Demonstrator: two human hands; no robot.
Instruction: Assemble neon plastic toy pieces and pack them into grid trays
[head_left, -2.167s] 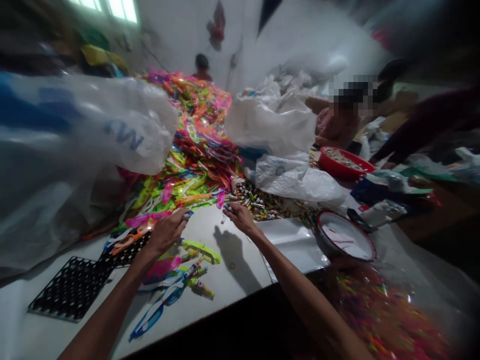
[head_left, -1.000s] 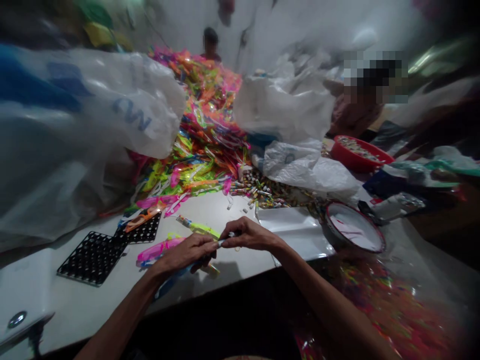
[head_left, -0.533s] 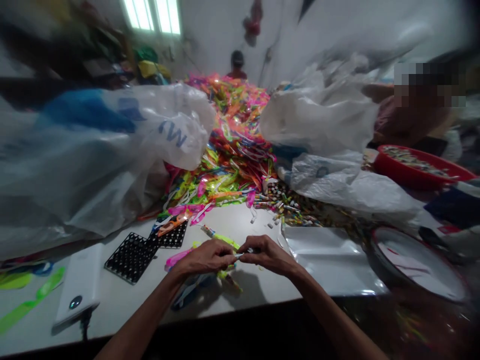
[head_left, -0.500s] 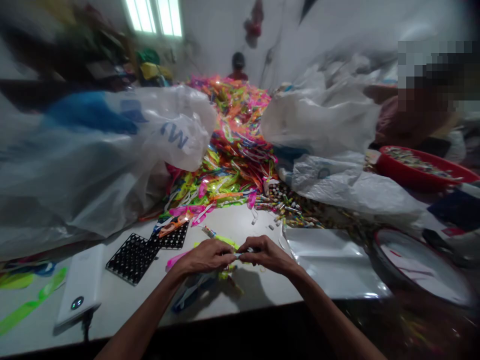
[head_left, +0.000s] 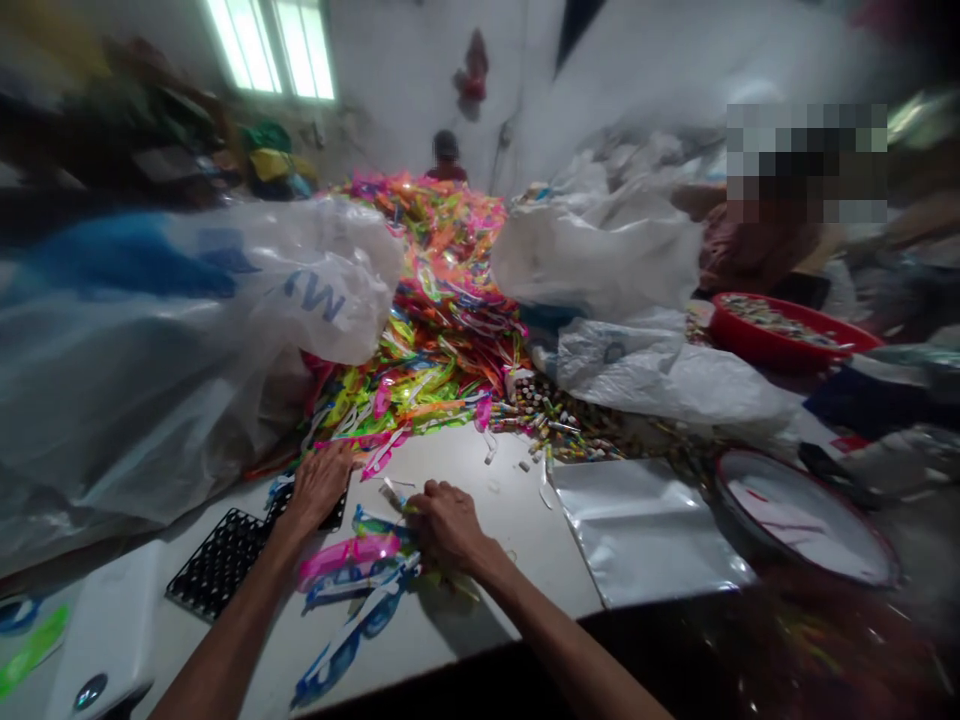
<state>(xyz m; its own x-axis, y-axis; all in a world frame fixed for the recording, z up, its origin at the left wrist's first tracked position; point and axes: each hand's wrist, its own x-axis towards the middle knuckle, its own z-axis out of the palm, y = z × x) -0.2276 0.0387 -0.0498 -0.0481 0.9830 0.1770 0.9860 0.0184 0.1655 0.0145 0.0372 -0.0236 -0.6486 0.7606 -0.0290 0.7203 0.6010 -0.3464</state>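
My left hand (head_left: 321,480) reaches forward, fingers curled down on the near edge of the heap of bright plastic strips (head_left: 431,300), next to a black perforated tray (head_left: 225,560). My right hand (head_left: 444,522) rests knuckles-up on the white table (head_left: 480,500), fingers closed over a small stick-like piece (head_left: 391,494) among several pink, blue and green plastic toy pieces (head_left: 352,580). What the left fingers grasp, if anything, is hidden.
Big clear plastic bags (head_left: 150,330) bulge at the left and back right. Small tubes (head_left: 555,425) lie scattered past a silver foil sheet (head_left: 645,530). A round white dish (head_left: 802,515), a red basin (head_left: 787,335) and other people sit to the right and far back.
Both hands were together pinching a small piece; now they have parted. The left hand went forward to the strip heap, the right dropped to the toy pieces on the table.
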